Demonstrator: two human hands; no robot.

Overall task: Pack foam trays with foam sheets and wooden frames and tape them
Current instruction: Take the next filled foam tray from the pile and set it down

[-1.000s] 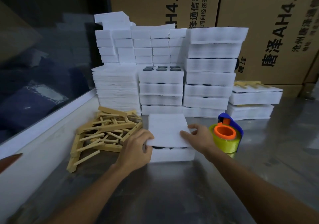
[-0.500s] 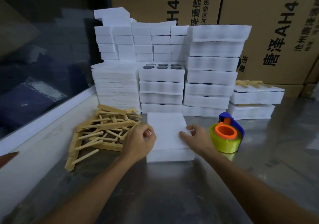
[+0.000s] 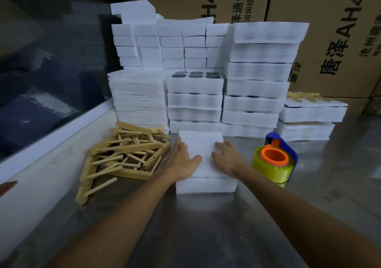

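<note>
A white foam tray [image 3: 206,185] lies on the steel table in front of me, covered by a white foam sheet [image 3: 203,144]. My left hand [image 3: 182,159] lies flat on the sheet's left side with fingers straight along the edge. My right hand [image 3: 226,157] presses flat on the sheet's right side. A pile of wooden frames [image 3: 125,156] lies to the left of the tray. To the right stands a yellow tape roll with an orange core in a blue dispenser [image 3: 274,160].
Behind the tray rise stacks of foam sheets [image 3: 138,100], filled foam trays [image 3: 194,100] and taller tray stacks [image 3: 257,77]. Two packed trays [image 3: 309,119] sit at the right. Cardboard boxes [image 3: 329,30] form the back wall. A white ledge [image 3: 51,139] borders the table's left.
Both hands have let go of the foam sheet's edges and now lie flat on top of it, pressing it down onto the tray.
</note>
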